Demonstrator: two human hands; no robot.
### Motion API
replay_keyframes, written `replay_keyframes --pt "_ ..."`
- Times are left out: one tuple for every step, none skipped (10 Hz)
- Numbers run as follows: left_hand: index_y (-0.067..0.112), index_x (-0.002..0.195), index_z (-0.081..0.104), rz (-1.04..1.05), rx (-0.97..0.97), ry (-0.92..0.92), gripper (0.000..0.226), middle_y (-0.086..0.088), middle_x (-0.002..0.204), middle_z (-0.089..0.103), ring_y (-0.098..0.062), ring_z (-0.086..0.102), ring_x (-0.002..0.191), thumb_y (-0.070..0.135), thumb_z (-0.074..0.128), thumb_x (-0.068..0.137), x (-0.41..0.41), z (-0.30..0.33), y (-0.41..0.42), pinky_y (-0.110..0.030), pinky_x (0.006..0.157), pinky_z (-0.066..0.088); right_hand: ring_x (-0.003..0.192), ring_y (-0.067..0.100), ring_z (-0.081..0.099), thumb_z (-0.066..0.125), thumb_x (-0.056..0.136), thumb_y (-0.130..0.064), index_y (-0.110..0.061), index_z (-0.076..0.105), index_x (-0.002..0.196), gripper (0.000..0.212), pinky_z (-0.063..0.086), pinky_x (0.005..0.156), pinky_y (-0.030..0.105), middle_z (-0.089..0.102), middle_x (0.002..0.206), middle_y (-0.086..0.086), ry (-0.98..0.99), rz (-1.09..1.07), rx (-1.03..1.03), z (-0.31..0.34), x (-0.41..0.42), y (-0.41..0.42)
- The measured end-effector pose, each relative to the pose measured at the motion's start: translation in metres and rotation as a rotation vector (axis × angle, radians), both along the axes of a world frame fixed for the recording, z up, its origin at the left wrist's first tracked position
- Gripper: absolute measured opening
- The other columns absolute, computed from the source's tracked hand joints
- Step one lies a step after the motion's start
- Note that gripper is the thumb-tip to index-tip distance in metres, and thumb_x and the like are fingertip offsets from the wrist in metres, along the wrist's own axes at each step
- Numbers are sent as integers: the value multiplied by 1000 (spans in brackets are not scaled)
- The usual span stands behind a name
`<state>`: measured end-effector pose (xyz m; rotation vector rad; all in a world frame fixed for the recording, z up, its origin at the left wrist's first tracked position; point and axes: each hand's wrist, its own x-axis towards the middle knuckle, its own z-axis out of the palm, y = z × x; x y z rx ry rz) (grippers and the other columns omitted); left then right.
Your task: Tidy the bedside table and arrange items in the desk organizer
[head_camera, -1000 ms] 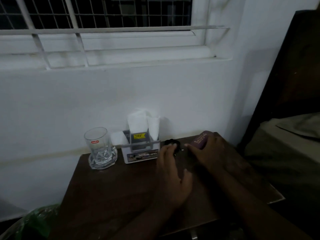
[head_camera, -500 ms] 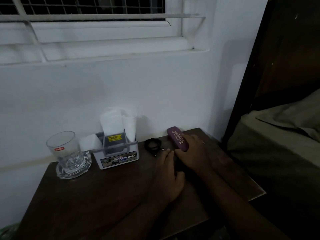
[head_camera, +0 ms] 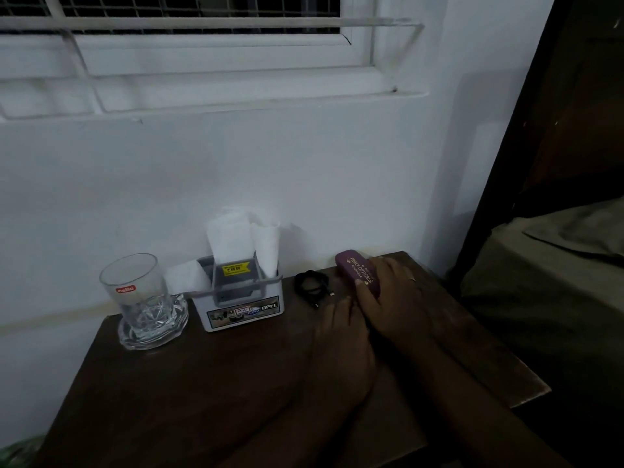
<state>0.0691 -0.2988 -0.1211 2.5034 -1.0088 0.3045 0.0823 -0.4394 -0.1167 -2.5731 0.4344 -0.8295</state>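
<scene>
A white desk organizer (head_camera: 243, 310) with folded white papers in it stands at the back of the dark wooden bedside table (head_camera: 202, 383). To its right lies a coiled black cable (head_camera: 311, 285). A purple spectacle case (head_camera: 356, 270) lies by the wall, and my right hand (head_camera: 391, 298) grips its near end. My left hand (head_camera: 341, 342) rests flat on the table just left of the right hand, fingertips near the cable's plug.
A clear glass mug (head_camera: 135, 295) stands in a glass dish (head_camera: 153, 329) left of the organizer. A white wall and barred window rise behind. A bed with a dark headboard (head_camera: 553, 163) is on the right. Something green (head_camera: 17, 450) shows at bottom left.
My left hand has drawn back from the black cable. My right hand has stayed on the purple case at the table's back right. The camera view shifted right.
</scene>
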Motion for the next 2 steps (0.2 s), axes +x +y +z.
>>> replay_keyframes --pt "10 146 40 44 -31 -118 64 -10 151 42 -27 39 138 28 22 87 10 12 5 -41 114 32 141 25 37 37 96 -47 -16 40 145 58 31 114 40 42 152 6 -11 -4 -87 -3 1 3" --pt "4 135 54 107 -41 -234 53 -15 143 52 -31 50 132 23 51 85 25 36 13 -44 106 44 150 24 16 24 101 -41 -13 28 151 58 16 123 42 25 160 8 72 49 -244 7 -6 13"
